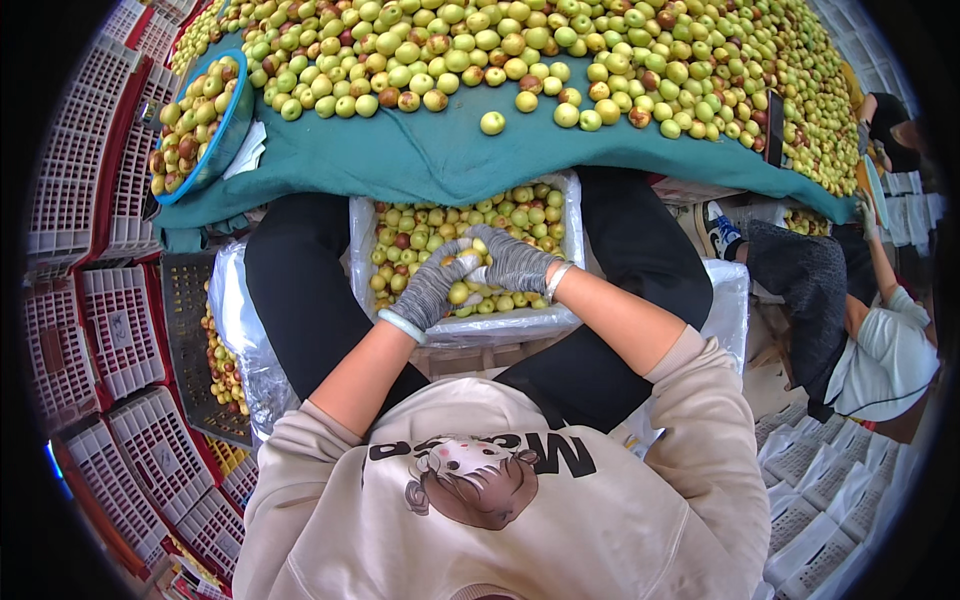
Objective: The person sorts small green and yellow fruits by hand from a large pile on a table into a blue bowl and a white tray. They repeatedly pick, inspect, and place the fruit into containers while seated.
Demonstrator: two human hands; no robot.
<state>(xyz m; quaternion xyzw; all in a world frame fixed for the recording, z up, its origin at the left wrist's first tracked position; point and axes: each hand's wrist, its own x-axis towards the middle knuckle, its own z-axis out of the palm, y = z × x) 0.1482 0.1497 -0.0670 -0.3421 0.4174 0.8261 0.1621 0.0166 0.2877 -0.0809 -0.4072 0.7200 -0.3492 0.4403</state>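
Note:
Both my hands wear grey knit gloves and meet above a plastic-lined crate (466, 330) of green and reddish-brown jujubes (405, 240) between my knees. My left hand (431, 285) is curled around a few jujubes, one of which (457, 292) shows near its fingers. Coming in from the other side, my right hand (516, 257) bends over more fruit, with a yellow-green jujube (479, 246) visible between the two hands. The fingers partly cover the held fruit, so which hand bears each one is hard to tell.
A green cloth (360, 157) carries a large jujube heap (480, 37) and a dark phone-like object (774, 127). On the left are a blue basin (244, 97) of browner fruit and stacked plastic crates (124, 322). Another person (877, 360) sits at right near lined crates (817, 480).

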